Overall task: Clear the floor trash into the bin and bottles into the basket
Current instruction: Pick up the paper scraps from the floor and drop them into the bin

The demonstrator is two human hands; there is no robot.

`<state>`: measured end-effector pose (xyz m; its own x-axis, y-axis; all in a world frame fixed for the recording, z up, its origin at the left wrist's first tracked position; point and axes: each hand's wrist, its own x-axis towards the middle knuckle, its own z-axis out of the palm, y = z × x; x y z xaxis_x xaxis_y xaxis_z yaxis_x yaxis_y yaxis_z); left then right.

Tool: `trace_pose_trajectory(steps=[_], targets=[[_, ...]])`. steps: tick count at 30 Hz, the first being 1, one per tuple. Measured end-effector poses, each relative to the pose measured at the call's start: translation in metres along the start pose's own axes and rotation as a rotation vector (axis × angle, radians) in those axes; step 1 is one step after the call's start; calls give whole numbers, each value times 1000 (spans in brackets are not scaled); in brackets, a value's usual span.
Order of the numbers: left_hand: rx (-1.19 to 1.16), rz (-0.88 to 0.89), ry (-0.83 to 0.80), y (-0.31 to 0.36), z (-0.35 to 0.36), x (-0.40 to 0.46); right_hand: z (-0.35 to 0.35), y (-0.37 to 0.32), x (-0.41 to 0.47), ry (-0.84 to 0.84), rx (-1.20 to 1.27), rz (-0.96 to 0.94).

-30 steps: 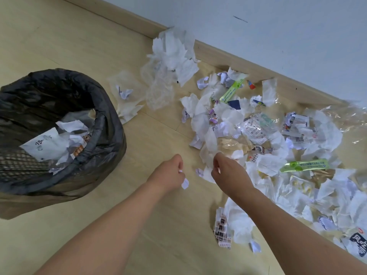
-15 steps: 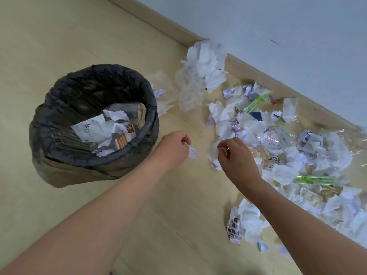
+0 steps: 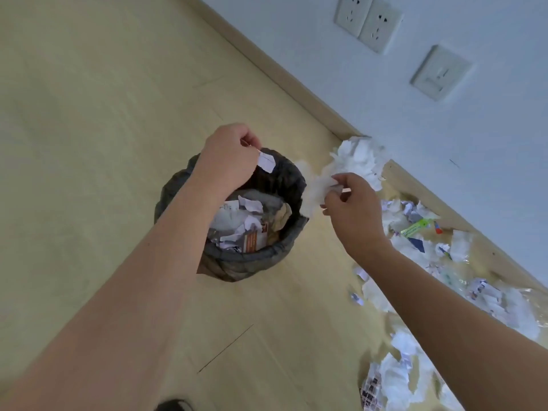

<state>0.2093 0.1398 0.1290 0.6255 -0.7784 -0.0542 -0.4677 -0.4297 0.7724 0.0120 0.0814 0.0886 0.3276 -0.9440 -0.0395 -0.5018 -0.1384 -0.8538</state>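
Observation:
A bin (image 3: 275, 253) lined with a black bag stands on the wooden floor, partly filled with crumpled paper and wrappers. My left hand (image 3: 226, 160) hovers above the bin's far rim and pinches a small white paper scrap (image 3: 266, 163). My right hand (image 3: 351, 210) is just right of the bin and pinches a small piece of trash (image 3: 338, 189) at its fingertips. A wide litter of torn paper, tissue and plastic (image 3: 489, 301) spreads along the wall to the right. No bottle or basket is in view.
A skirting board (image 3: 299, 87) runs diagonally along the white wall, which carries sockets (image 3: 367, 23) and a switch plate (image 3: 439, 74). A white tissue clump (image 3: 360, 160) lies against the skirting beyond my right hand. Bare floor stretches left of the bin.
Both hands have lifted off the floor litter with their scraps and moved left toward the bin; the left one is now over its opening. My view swung left and up.

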Motion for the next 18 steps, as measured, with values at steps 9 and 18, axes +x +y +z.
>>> trace_pose_trajectory(steps=[9,18], targets=[[247,-78,-92,-61,-9,-2,70,-37,24,-249,-43,43],[178,66,48,-47,7,-15,45,9,24,-48,22,127]])
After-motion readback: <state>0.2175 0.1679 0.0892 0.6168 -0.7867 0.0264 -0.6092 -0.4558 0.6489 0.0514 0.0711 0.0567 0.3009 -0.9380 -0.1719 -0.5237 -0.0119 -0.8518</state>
